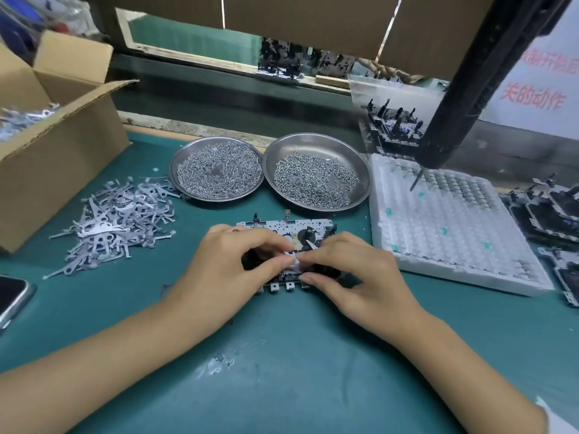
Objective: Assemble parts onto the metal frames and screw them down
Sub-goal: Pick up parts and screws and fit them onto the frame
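A metal frame (275,225) with black parts lies flat on the green mat in front of me. Both hands are on it. My left hand (228,267) and my right hand (354,270) meet over its middle, and their fingertips pinch a small flat silver lever part (293,256) against the frame. The near half of the frame is mostly hidden under my fingers; a few tabs (282,286) stick out at its front edge. A black electric screwdriver (445,142) hangs at the right, tip down over a white tray.
Two steel dishes of small screws (216,170) (316,180) stand behind the frame. A heap of silver lever parts (112,220) lies at the left beside an open cardboard box (59,158). A white foam tray (445,227) and stacked frames (554,211) fill the right. A phone (9,296) lies at the left edge.
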The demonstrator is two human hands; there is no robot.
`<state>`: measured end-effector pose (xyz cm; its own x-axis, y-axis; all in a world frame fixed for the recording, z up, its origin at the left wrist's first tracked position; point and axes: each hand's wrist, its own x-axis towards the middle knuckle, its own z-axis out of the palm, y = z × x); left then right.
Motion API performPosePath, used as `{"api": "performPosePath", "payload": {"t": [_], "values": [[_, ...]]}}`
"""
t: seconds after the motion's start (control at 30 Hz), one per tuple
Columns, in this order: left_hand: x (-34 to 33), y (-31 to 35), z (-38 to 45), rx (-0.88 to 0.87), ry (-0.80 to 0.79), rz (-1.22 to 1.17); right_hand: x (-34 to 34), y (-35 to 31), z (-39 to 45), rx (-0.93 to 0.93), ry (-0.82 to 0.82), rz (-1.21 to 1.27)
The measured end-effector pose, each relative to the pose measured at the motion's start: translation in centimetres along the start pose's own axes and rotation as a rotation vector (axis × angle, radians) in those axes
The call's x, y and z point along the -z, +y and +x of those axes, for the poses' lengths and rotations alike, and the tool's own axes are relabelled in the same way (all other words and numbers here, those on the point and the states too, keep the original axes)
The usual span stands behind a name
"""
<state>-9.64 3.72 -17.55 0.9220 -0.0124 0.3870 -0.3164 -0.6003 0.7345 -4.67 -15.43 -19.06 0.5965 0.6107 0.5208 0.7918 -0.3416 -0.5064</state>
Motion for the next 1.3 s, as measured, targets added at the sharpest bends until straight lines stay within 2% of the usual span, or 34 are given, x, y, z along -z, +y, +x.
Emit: {"api": "performPosePath", "payload": {"t": [0.17,0.47,0.67,1.07,1.2,1.3], "values": [[-0.1,0.0,-0.2,0.013,0.005,-0.037,-0.1,0.0,-0.1,0.067,-0.003,-0.049],[-0.2,-0.1,-0.2,0.116,-0.014,-0.144,-0.9,-0.1,-0.6,0.114,0.129,-0.169],[-0.2,0.1,-0.2,0.120,-0.059,-0.167,-1.1,-0.2,-0.7,0.074,0.137,-0.158],[-0.4,-0.1,0.0,0.242,-0.123,-0.243,-1.6,-0.5,-0.6,0.030,0.144,-0.195],[-0.1,-0.1,0.2,0.235,-0.136,-0.220,-1.4,-0.4,-0.5,-0.022,0.128,-0.119],[0.0,0.0,0.4,0.236,-0.134,-0.219,-1.1,-0.5,-0.4,-0.116,0.189,0.018]]}}
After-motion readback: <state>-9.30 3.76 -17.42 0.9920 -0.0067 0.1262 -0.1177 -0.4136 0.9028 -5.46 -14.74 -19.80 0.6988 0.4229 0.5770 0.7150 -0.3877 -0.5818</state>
